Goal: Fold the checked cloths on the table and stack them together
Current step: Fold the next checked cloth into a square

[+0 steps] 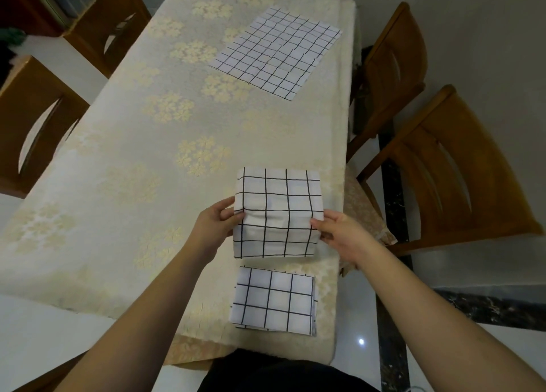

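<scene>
A folded checked cloth (276, 213), white with a black grid, is held at the near right part of the table (118, 155). The left hand (214, 224) pinches its left edge, thumb on top and fingers curled beneath; the right hand (339, 232) pinches the right edge the same way, thumb on the fabric. The cloth's middle bows up a little between the two grips, and whether its lower part touches the table cannot be told. Just nearer the person, close to the table's front edge, lies a second folded cloth (273, 301) of the same check, flat, with layered edges showing at its right side. A third cloth (276, 52), spread open and unfolded, lies flat at the far right corner, well apart from the other two. The table wears a cream covering with pale yellow flower clusters. Wooden chairs stand on both sides: two on the right (443, 170), two on the left (35, 125). No writing or labels can be read anywhere
</scene>
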